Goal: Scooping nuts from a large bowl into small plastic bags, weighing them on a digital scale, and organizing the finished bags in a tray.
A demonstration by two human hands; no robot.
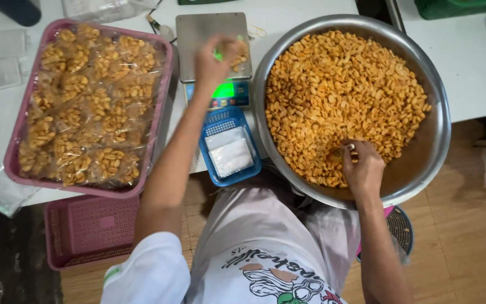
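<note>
The person wears a white short-sleeved shirt (158, 270) with a small green mark at the left sleeve's hem and a printed picture on the chest (282, 284) in brown, green and red with dark outlines. Both forearms are bare. Light pinkish-grey trousers (260, 217) cover the lap.

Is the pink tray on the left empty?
No, the pink tray is filled with clear packets of peanuts that cover nearly its whole inside.
</note>
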